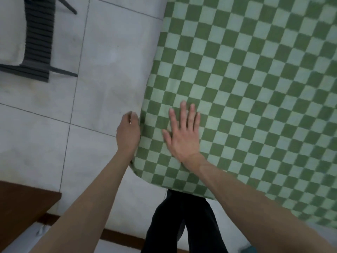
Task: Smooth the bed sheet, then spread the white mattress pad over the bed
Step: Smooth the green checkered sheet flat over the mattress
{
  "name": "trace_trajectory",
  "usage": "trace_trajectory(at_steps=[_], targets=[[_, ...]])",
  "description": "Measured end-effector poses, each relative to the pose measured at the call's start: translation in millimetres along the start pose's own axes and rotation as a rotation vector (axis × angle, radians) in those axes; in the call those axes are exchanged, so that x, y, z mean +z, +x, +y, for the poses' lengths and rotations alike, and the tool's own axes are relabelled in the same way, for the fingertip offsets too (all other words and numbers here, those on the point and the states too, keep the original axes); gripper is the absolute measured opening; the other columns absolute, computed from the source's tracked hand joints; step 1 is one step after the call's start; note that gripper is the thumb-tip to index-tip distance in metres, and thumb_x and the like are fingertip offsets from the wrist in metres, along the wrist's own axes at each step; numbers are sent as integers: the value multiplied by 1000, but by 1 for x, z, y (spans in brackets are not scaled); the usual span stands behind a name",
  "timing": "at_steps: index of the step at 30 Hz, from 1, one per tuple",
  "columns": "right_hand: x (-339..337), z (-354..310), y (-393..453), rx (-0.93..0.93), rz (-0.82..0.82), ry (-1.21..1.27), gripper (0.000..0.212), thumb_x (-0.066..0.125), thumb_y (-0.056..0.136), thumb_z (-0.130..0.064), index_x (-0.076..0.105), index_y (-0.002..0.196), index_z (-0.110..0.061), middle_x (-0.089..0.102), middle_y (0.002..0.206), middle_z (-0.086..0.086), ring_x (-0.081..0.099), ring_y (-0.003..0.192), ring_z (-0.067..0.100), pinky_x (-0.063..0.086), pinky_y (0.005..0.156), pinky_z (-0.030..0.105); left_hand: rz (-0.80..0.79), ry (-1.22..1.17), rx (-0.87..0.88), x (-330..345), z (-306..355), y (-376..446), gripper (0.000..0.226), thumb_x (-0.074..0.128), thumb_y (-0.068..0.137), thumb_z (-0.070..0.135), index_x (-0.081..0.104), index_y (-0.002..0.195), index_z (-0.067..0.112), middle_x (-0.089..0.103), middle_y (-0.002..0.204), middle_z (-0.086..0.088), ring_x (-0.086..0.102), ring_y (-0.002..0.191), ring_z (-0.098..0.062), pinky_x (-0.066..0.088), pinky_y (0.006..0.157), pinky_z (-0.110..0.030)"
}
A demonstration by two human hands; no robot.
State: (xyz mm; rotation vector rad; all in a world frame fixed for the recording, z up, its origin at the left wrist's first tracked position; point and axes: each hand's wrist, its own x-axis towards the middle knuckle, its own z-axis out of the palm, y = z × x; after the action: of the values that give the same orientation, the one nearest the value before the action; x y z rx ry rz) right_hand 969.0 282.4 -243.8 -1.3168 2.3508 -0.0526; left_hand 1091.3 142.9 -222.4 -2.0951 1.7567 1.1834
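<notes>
The step in hand was judged to be the smoothing of the bed sheet (255, 88), the green-and-pale checked cloth that covered the bed. The right hand (182, 132) was laid flat on the sheet near the bed's near left corner, with its fingers (183, 114) straight and spread and the palm pressed down. The left hand (128, 130) was held at the sheet's left edge, where the cloth dropped over the side of the bed; its fingers were curled at that edge, and it appeared to be pinching the cloth, though the grip itself was hidden behind the knuckles.

For the step to be done well, the edge would best be kept taut by the left hand while the flat right hand was swept outward across the cloth, from the held edge toward the middle, so that slack was pushed away and not bunched. Light, even pressure would probably be enough, since few creases could be made out around the hand.

The sheet lay directly beneath the right hand and stretched away to the right and far side. The white mattress pad could not be identified with certainty; something pale lay on the dark chair (39, 39) at the far left, well apart from both hands, but its nature could not be told.
</notes>
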Motion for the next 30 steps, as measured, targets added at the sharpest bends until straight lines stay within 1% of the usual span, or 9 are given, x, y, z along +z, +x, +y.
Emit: trace_trajectory(at_steps=[4, 6, 8, 14, 18, 21, 24, 27, 30], targets=[[-17, 4, -2, -373, -124, 20, 60, 26, 108, -51, 28, 159, -19, 14, 167, 14, -2, 157, 32, 7, 125, 57, 7, 126, 562, 27, 116, 10, 62, 26, 105, 56, 26, 160, 27, 30, 166, 5, 32, 148, -12, 30, 121, -36], [-37, 37, 4, -300, -68, 75, 58, 31, 108, -47, 24, 160, -21, 14, 168, 12, 0, 157, 30, 11, 125, 57, -12, 440, 897, 51, 168, 25, 64, 22, 108, 55, 12, 164, 26, 7, 172, 3, 8, 159, -20, 14, 129, -45], [-62, 87, 16, 18, 39, 146, 59, 28, 109, -47, 20, 161, -22, 5, 170, 8, -2, 157, 28, 8, 126, 55, -17, 653, 1029, 65, 198, 51, 65, 20, 108, 56, 5, 165, 27, -3, 173, 0, -4, 160, -22, 10, 129, -52], [-130, 287, 72, 997, 252, 251, 71, 12, 105, -54, 14, 161, -12, 6, 169, 14, 2, 156, 34, 3, 127, 50, 19, 440, 937, 56, 187, 105, 69, 32, 107, 58, 12, 165, 25, 1, 173, 6, -2, 159, -14, 7, 130, -46], [-133, 282, 158, 1366, 365, 326, 76, 15, 102, -56, 9, 162, -11, 3, 169, 17, 1, 154, 44, 2, 124, 58, -145, -36, 395, 47, 200, 116, 83, 34, 94, 81, 8, 162, 39, 19, 168, 16, 28, 149, -3, 22, 124, -33], [-133, 198, 232, 1180, 390, 234, 74, 9, 103, -58, 6, 162, -13, 3, 169, 16, 0, 154, 43, -3, 122, 61, -394, -238, 91, 37, 210, 136, 76, 29, 89, 85, 48, 146, 39, 56, 142, 18, 55, 123, -2, 36, 119, -41], [-129, 109, 294, 843, 339, 129, 71, 17, 106, -57, 7, 162, -14, 4, 169, 17, 2, 154, 43, -3, 123, 60, -621, -339, -206, 17, 219, 163, 69, 33, 88, 87, 62, 129, 41, 65, 137, 12, 62, 120, -9, 44, 114, -39], [-129, 50, 330, 707, 283, 97, 74, 24, 105, -57, 8, 163, -14, 1, 169, 15, -1, 155, 41, 4, 124, 61, -573, -197, -165, -12, 265, 198, 83, 25, 91, 84, 45, 152, 31, 51, 153, 8, 51, 133, -11, 34, 121, -39], [-138, 21, 331, 668, 193, 120, 68, 26, 106, -54, 12, 163, -20, -1, 170, 9, -4, 156, 38, 7, 124, 62, -483, -225, 89, -27, 354, 236, 87, 27, 85, 82, 36, 157, 33, 40, 160, 10, 40, 145, -12, 29, 124, -41]])
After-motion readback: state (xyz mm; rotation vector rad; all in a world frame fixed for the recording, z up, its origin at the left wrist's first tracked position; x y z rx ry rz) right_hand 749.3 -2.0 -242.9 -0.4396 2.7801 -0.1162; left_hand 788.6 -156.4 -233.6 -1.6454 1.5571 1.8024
